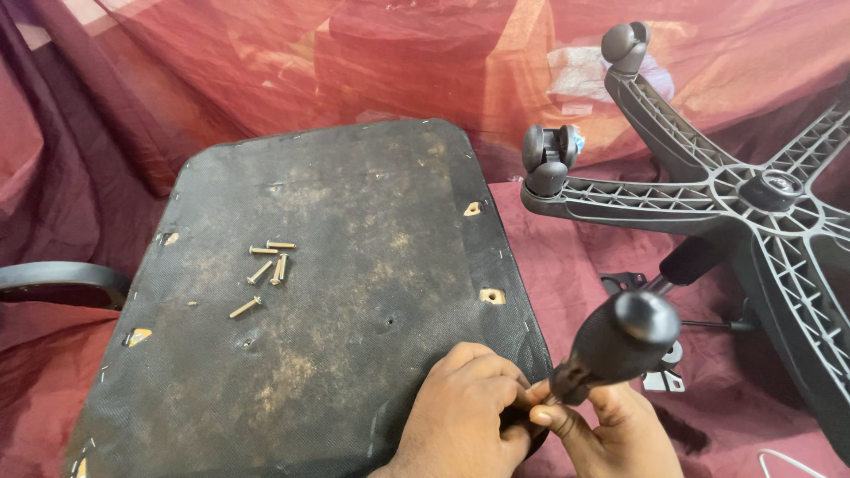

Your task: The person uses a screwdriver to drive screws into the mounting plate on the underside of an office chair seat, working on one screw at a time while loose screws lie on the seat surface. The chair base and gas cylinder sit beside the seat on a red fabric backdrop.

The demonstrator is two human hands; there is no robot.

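Note:
An upturned chair seat [336, 265] with a black fabric underside lies in front of me. My left hand [465, 412] rests on its near right edge, fingers pinched at the tip of a black-handled screwdriver [615, 341]. My right hand [615, 429] grips the screwdriver's lower shaft from below. Several brass screws [266, 270] lie loose on the seat's left part.
A grey five-star chair base [753, 195] with castor wheels [547, 159] lies on its side at the right. A black armrest [62, 283] sticks out at the left. A metal bracket [660, 376] lies on the maroon cloth [584, 257]. Red fabric hangs behind.

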